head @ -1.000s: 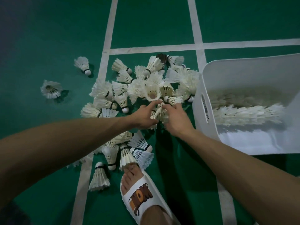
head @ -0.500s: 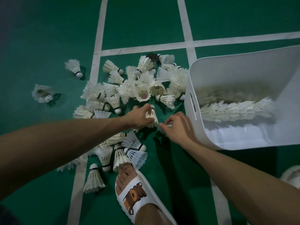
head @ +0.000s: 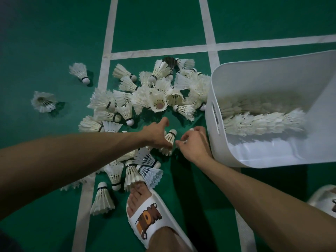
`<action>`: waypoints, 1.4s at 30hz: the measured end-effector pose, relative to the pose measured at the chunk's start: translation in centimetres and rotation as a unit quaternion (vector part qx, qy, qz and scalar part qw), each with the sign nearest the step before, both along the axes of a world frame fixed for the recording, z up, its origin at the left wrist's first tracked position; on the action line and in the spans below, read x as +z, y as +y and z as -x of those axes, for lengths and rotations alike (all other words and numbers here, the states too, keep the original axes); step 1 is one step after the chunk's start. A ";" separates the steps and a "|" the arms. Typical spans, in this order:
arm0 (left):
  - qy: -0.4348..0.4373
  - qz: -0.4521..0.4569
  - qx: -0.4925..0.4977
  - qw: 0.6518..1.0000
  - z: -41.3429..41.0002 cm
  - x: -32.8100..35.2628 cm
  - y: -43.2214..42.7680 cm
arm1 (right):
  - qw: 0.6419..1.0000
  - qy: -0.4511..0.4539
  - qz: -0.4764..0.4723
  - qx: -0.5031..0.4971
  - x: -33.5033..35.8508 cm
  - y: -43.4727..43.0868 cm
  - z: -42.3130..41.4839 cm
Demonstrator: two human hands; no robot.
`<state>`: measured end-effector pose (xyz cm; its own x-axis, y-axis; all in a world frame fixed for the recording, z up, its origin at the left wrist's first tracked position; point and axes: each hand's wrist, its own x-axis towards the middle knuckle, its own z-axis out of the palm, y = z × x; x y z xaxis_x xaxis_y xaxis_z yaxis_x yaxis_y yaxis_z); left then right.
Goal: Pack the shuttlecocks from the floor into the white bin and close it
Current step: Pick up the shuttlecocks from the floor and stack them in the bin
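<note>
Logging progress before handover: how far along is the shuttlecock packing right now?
Done: stacked rows of white feather shuttlecocks lie in the open white plastic bin. In hand: the left grip holds one shuttlecock; the right grip curls round something white, probably another. Left: the large scattered pile on the green court floor, then closing the bin.

The white bin (head: 272,79) is showing smooth moulded plastic, its inner base catching a glossy highlight. The shuttlecocks (head: 160,99) are looking feathery and matt, their rounded tips appearing smooth and dull. One pale shuttlecock (head: 151,174) by the toes is showing a stiff, meshed plastic skirt. The green court floor (head: 54,33) is appearing matt and even, with its white lines (head: 163,51) looking scuffed. The sandal (head: 145,208) is looking like smooth, matt rubbery foam with a printed logo.
</note>
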<state>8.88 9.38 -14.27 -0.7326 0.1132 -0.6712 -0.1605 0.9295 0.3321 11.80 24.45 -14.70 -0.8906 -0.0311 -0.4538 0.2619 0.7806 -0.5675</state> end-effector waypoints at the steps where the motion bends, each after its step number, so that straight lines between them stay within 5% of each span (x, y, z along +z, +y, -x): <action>1: -0.007 -0.004 0.004 1.000 0.0 0.1 -0.2 | 1.000 -0.005 0.000 -0.003 0.1 0.0 0.0; 9: -0.005 -0.004 0.002 1.000 -0.9 0.7 0.4 | 1.000 -0.007 0.007 0.018 0.4 0.4 -0.3; 22: -0.036 -0.193 0.266 0.944 -1.0 4.3 -1.0 | 0.992 0.070 0.110 0.002 4.3 -0.9 -0.8; 33: 0.109 -0.200 0.078 0.971 1.6 16.7 0.2 | 0.947 0.163 0.271 -0.062 13.8 1.4 -0.6; 42: 0.211 -0.279 0.029 0.936 4.5 23.3 8.0 | 0.948 0.182 0.241 -0.106 18.8 11.8 5.2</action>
<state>4.43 17.36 9.01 -0.9348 0.3124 -0.1692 0.0495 0.5860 0.8088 6.64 36.29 4.13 -0.9947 0.0405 -0.0948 0.1030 0.3599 -0.9273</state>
